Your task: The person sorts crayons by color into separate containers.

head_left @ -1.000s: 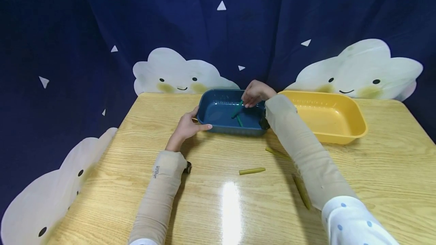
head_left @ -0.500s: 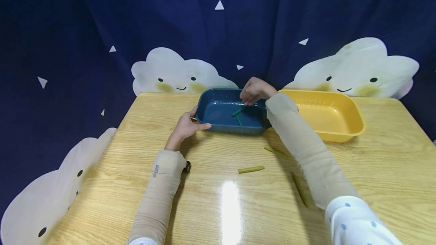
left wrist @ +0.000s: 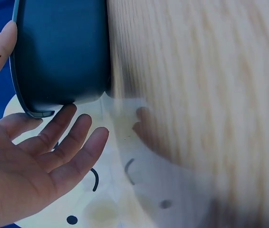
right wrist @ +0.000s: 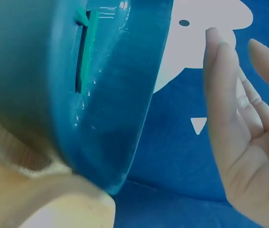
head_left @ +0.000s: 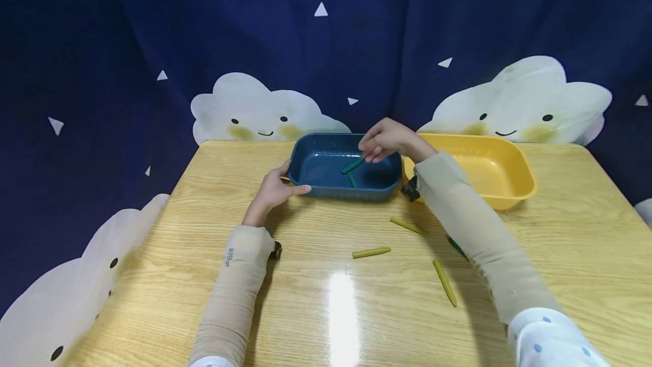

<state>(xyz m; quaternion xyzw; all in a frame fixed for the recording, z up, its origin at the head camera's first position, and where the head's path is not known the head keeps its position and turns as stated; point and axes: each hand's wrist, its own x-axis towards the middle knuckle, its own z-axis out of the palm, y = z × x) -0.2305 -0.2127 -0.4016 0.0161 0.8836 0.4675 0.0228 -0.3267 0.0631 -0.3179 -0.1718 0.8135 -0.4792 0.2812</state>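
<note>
My left hand (head_left: pixel 273 190) steadies the left end of the dark blue bin (head_left: pixel 346 192), thumb along its front rim. In the left wrist view its fingers (left wrist: pixel 68 137) stretch loosely at the bin's end. Above the bin's right half hovers my right hand (head_left: pixel 388 137), fingers slightly bent and holding nothing; the right wrist view shows a gap between thumb and fingers. Below it on the bin floor lie one green crayon (head_left: pixel 352 166) and a second green crayon (head_left: pixel 352 180), their ends close together. The longer one also shows as a green stick (right wrist: pixel 88 52) in the right wrist view.
A yellow bin (head_left: pixel 527 188) stands right of the blue one. Three yellow crayons (head_left: pixel 371 252) lie scattered on the wooden table (head_left: pixel 316 276). Another green crayon (head_left: pixel 457 246) is partly hidden under my right forearm. A dark blue curtain (head_left: pixel 285 27) hangs behind.
My right hand has let go of the green crayon, which now lies in the blue bin. That hand has then lifted and drawn slightly right. The left hand keeps its place on the bin.
</note>
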